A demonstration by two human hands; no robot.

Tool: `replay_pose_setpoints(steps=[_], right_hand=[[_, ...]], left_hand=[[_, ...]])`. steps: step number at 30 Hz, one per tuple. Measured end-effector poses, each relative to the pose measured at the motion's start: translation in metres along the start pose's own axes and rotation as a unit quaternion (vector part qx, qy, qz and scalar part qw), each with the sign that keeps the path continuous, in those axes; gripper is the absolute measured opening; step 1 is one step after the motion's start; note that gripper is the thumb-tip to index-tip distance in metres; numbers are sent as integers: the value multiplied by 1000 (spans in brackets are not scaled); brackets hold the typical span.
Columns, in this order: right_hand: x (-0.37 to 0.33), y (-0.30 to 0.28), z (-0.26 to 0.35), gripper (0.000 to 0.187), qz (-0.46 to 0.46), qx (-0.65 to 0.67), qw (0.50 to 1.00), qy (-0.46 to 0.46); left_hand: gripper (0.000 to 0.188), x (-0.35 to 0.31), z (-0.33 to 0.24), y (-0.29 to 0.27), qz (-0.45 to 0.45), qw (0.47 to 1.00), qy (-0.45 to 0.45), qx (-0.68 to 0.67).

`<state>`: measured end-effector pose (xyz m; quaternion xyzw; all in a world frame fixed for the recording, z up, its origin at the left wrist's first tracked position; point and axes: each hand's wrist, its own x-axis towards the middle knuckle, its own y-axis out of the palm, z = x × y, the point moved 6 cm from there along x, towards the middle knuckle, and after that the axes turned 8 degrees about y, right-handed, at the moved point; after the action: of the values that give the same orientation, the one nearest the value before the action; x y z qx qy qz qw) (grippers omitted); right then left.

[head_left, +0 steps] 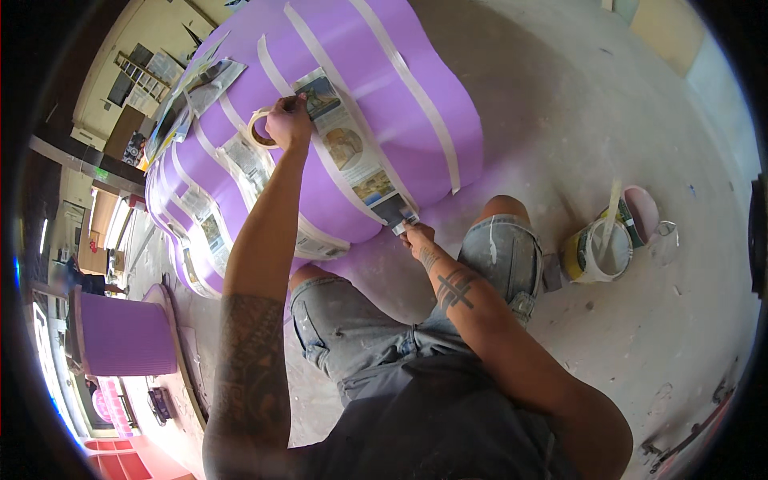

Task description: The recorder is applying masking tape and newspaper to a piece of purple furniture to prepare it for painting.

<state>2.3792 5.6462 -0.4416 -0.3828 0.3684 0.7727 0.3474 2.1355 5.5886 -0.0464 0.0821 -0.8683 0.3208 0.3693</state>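
Observation:
A large purple curved piece (376, 104) with a wavy outline stands before me, banded with pale strips of masking tape (420, 100). Along one band lies a long strip of printed newspaper (346, 148). My left hand (290, 126) is closed at the strip's upper end, with a roll of masking tape (258, 130) held in it. At the lower end, near the piece's bottom edge, my right hand (418, 238) pinches the paper's corner. More newspaper pieces (246, 164) cover other bands to the left.
Beside my right knee on the grey floor stand an open paint bucket (596, 254) with a stick in it and a pinkish container (640, 210). Another purple curved piece (124, 336) is at the far left. A ladder (142, 78) shows at the upper left.

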Motion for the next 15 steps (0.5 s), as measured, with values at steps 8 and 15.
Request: replay_pose_setpoints(steps=[8,15], right_hand=[[20,6,-7,16,-5,2,1000,15],[26,11,-8,11,18,-13,999,24]], left_hand=[[29,-16,-6,-3,20,993,101,50],[26,-23,-9,-2,24,989,129,70]])
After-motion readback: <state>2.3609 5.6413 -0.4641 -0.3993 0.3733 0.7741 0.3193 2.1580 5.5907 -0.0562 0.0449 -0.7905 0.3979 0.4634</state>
